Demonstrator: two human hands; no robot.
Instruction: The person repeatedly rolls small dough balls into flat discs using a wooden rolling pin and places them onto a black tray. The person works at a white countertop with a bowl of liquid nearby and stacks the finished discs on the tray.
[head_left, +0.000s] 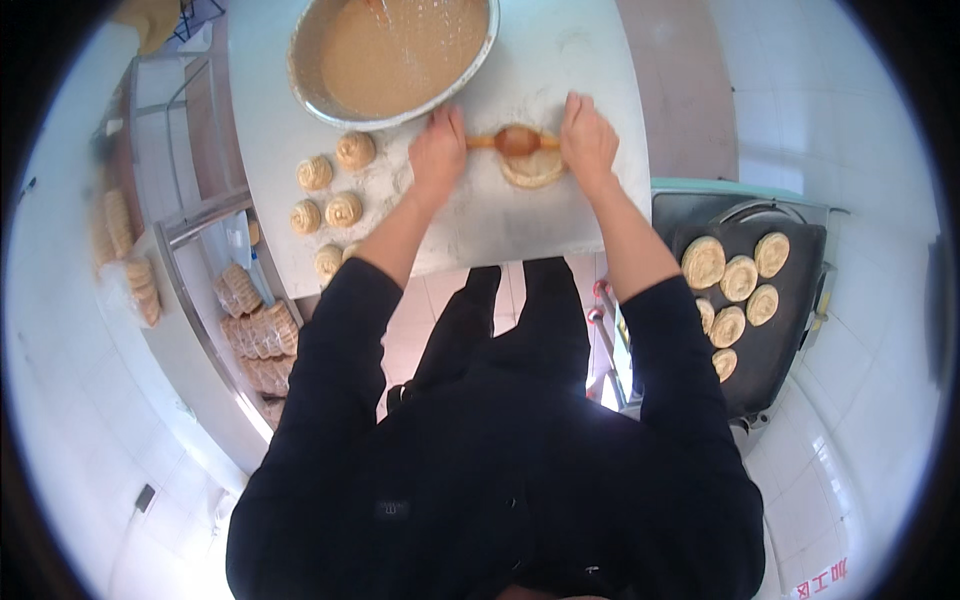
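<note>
Both my hands grip a short wooden rolling pin with a bulging middle, one at each end. My left hand closes on its left handle, just below the rim of a metal basin. On the right handle is my right hand. The pin's bulge rests over the far part of a flattened round of dough, which lies on the pale worktop. Left of my left hand sit several coiled dough balls, some partly behind my left forearm.
The large metal basin holds a brown mixture. To my right, a black griddle carries several flat dough rounds. Bagged stacks of flatbreads fill a shelf at left. The worktop's near edge is close to my legs.
</note>
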